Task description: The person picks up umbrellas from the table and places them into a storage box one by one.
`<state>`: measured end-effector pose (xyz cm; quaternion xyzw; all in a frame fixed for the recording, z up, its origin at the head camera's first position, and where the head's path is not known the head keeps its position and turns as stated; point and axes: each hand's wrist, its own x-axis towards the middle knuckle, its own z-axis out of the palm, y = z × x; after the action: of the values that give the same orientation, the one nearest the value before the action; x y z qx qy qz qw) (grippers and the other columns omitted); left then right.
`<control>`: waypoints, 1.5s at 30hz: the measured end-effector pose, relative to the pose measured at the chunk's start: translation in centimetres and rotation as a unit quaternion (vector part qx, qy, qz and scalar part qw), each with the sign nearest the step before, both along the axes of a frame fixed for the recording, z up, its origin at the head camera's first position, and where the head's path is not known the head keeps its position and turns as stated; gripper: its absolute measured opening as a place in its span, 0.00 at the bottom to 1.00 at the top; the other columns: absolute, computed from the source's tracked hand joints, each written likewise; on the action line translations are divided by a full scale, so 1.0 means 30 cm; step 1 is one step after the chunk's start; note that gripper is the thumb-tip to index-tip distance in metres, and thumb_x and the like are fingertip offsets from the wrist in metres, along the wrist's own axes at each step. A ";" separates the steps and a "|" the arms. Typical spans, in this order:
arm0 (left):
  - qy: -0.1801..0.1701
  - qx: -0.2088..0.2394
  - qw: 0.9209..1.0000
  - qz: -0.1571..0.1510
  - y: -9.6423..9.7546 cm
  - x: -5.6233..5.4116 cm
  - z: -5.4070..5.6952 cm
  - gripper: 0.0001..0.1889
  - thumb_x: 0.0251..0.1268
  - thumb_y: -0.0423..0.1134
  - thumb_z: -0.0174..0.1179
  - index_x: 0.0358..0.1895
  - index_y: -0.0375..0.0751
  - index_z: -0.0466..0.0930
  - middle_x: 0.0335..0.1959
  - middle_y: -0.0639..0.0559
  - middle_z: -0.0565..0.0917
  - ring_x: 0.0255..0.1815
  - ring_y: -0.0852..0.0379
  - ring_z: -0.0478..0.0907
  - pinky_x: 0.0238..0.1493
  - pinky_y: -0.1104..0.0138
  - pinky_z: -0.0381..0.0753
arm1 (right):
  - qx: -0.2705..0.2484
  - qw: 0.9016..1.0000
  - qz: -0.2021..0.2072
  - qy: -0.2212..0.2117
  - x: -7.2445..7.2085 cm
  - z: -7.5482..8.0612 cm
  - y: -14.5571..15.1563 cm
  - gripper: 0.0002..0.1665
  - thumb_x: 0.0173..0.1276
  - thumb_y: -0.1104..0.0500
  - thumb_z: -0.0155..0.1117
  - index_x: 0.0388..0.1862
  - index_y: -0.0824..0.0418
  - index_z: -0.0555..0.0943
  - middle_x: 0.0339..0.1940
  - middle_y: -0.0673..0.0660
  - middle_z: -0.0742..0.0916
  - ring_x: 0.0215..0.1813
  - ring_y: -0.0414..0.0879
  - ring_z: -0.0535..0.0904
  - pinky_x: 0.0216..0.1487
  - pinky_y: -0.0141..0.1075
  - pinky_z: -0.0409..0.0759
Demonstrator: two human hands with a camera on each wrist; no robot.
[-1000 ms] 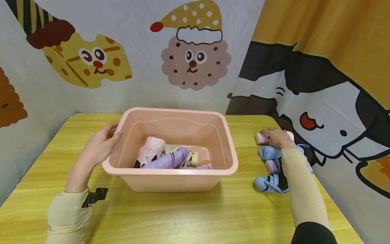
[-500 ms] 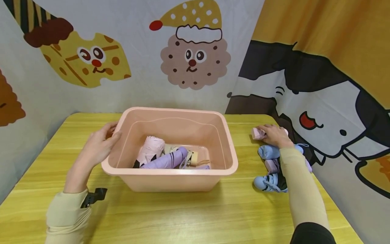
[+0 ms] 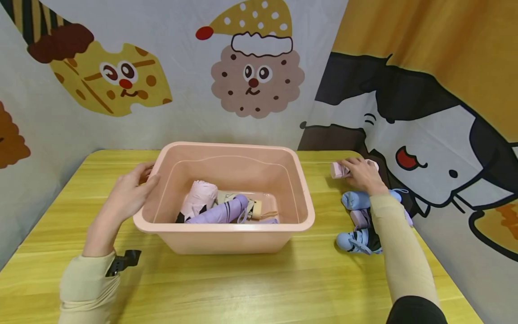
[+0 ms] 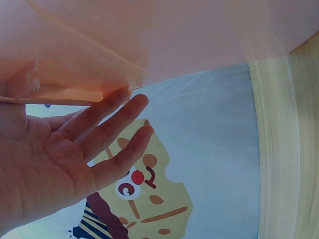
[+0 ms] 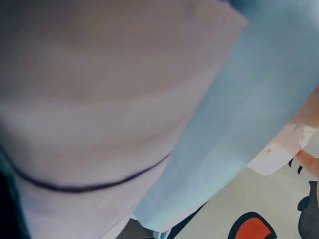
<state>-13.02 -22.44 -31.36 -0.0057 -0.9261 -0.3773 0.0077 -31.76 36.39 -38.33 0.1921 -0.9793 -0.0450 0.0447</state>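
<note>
At the far right of the table, my right hand [image 3: 363,175] grips a pale pink folded umbrella [image 3: 336,171] from above. That umbrella [image 5: 278,152] shows under the fingers in the right wrist view. My left hand [image 3: 130,191] rests at the left rim of a peach plastic tub [image 3: 224,228], thumb at the rim. In the left wrist view its fingers [image 4: 107,127] stretch out fairly straight beside the tub wall. Inside the tub lie a pink folded umbrella [image 3: 201,198], a purple one [image 3: 220,213] and a beige one [image 3: 256,209], partly hidden by the front wall.
Near my right forearm lie a blue folded umbrella [image 3: 355,200], a lilac one [image 3: 359,219] and a blue-and-black one [image 3: 351,242], partly covered by the sleeve. A cartoon-printed curtain [image 3: 182,130] hangs behind the wooden table [image 3: 226,288].
My right hand has moved slightly left and away from me with the pale pink umbrella, drawing it away from the blue one. The left hand and tub have stayed in place.
</note>
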 end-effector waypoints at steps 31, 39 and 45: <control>0.005 -0.006 1.000 -0.002 -0.002 -0.002 -0.005 0.34 0.75 0.54 0.37 0.73 0.33 0.51 0.67 0.27 0.66 0.64 0.28 0.66 0.60 0.37 0.68 | 0.024 0.968 0.109 0.223 0.094 0.193 -0.178 0.42 0.50 0.64 0.73 0.64 0.44 0.69 0.62 0.61 0.77 0.64 0.61 0.67 0.62 0.66 0.65; 0.006 -0.008 1.000 -0.001 -0.002 -0.002 -0.009 0.34 0.75 0.54 0.38 0.73 0.32 0.51 0.67 0.26 0.65 0.64 0.28 0.65 0.60 0.37 0.67 | 0.032 0.950 0.147 0.273 0.126 0.244 -0.228 0.43 0.50 0.64 0.73 0.64 0.43 0.68 0.61 0.61 0.78 0.64 0.61 0.69 0.61 0.64 0.67; 0.011 -0.007 1.000 0.000 0.001 0.000 -0.009 0.34 0.75 0.53 0.38 0.73 0.31 0.52 0.66 0.26 0.66 0.64 0.28 0.66 0.59 0.38 0.68 | 0.030 0.934 0.165 0.316 0.156 0.279 -0.272 0.42 0.49 0.64 0.73 0.63 0.44 0.69 0.60 0.60 0.78 0.62 0.61 0.70 0.61 0.65 0.67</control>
<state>-13.03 -22.43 -31.64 -0.0098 -0.9285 -0.3707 0.0181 -27.08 28.22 -29.96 0.3279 -0.8673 -0.1250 0.3530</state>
